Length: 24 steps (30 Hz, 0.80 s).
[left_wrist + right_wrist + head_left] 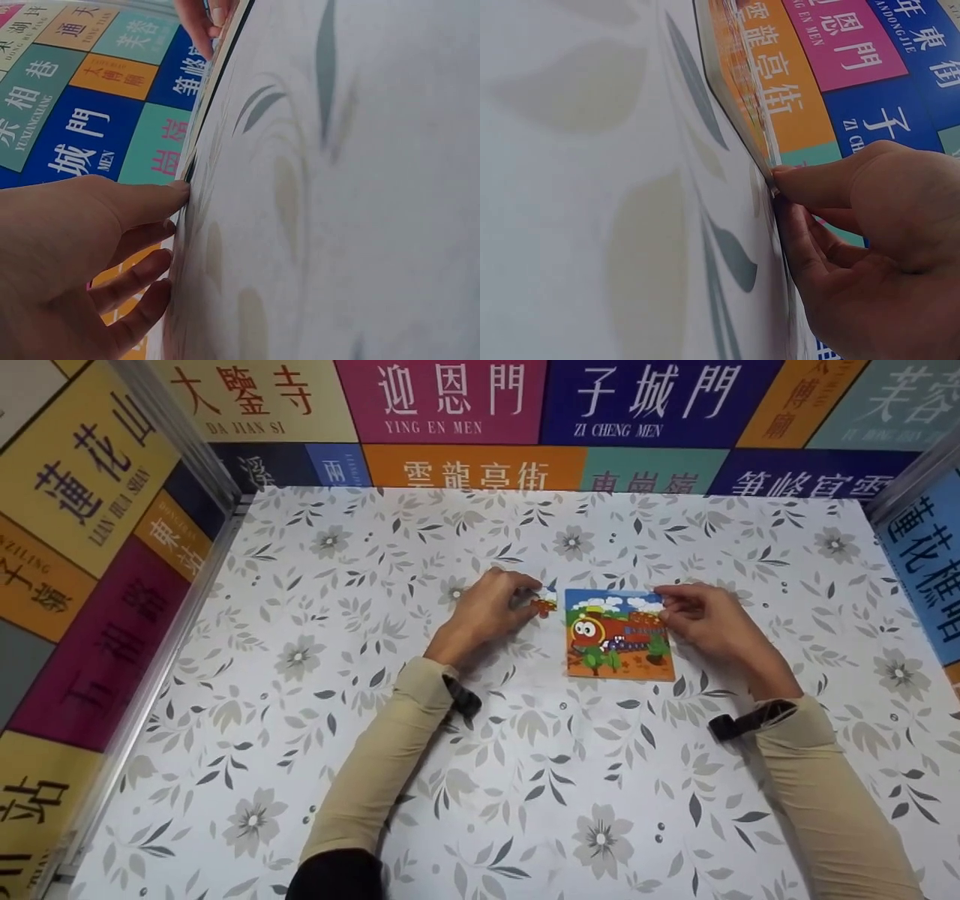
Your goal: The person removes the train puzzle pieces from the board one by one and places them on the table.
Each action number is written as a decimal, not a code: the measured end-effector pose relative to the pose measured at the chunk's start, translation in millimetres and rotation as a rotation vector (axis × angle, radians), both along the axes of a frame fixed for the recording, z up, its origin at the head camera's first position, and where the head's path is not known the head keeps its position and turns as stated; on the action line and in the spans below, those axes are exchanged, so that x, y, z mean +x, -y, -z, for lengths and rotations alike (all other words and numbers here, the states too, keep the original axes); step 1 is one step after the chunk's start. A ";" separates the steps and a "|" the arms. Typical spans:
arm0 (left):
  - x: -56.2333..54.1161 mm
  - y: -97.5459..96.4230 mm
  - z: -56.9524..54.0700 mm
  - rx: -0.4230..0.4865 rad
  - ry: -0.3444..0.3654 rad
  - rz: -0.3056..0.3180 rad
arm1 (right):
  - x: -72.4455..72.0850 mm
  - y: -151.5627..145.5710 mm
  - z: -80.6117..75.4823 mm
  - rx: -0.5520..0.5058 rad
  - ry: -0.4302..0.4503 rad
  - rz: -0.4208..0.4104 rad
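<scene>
A square picture board [619, 637] with a cartoon train, clouds and green plants lies on the patterned tabletop. My right hand [709, 619] grips its right edge near the upper corner, thumb and fingertips together. The right wrist view shows that hand [877, 217] with the thumb on the corner of the board [739, 101], whose edge looks thin and pale. Left of the board, my left hand [491, 604] pinches a small colourful picture piece [547, 602] between thumb and fingers, apart from the board. In the left wrist view, the left hand's [97, 255] fingertips meet the table surface; the piece cannot be made out there.
The white tabletop [300, 750] carries a grey flower and leaf print. Upright panels with coloured Chinese place names [457, 397] stand along the back, left and right sides. Black straps with small devices [465, 697] sit at both wrists.
</scene>
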<state>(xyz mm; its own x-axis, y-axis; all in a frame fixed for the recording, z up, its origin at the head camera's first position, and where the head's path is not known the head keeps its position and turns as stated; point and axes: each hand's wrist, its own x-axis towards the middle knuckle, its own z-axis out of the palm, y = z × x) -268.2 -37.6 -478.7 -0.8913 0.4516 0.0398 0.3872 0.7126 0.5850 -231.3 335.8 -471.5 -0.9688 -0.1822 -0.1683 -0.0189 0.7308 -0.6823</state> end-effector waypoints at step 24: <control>-0.7 -6.6 -5.7 0.012 -0.023 0.022 | -0.3 -1.9 -0.8 -0.020 -0.010 -0.007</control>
